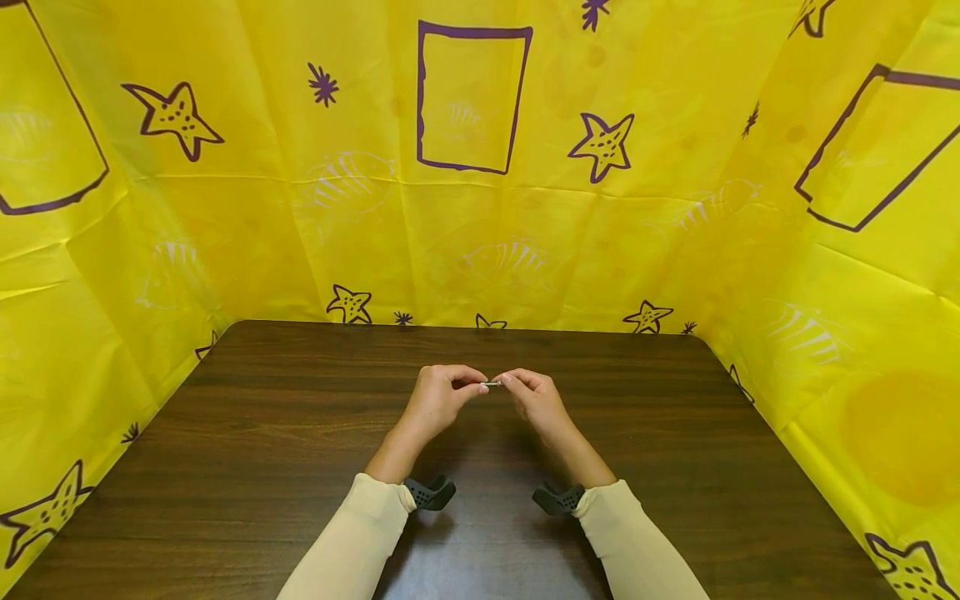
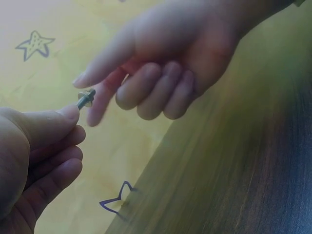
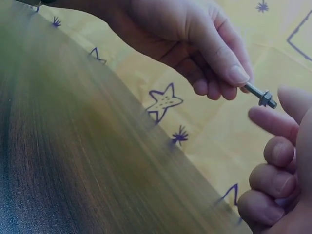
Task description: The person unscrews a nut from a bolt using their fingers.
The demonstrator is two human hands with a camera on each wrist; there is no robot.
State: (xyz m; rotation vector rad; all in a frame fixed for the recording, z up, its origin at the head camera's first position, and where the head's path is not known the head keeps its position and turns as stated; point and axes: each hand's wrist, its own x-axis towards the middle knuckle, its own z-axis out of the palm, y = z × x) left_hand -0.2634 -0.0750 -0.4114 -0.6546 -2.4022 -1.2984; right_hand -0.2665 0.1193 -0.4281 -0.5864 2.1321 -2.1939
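Over the far middle of the table, my left hand pinches the end of a small metal bolt between thumb and forefinger. A nut with a flange or washer sits on the threaded shank, close to the free tip. The bolt's other end is hidden in the left fingers. Facing it is my right hand, whose thumb and forefinger are parted around the nut end. Gaps show between these fingertips and the nut in both wrist views. The right hand's other fingers are curled in toward the palm.
A dark wood-grain table spreads beneath both hands. Yellow cloth printed with stars and fish hangs behind it and on both sides. Each wrist wears a dark band with a camera mount, the left one and the right one.
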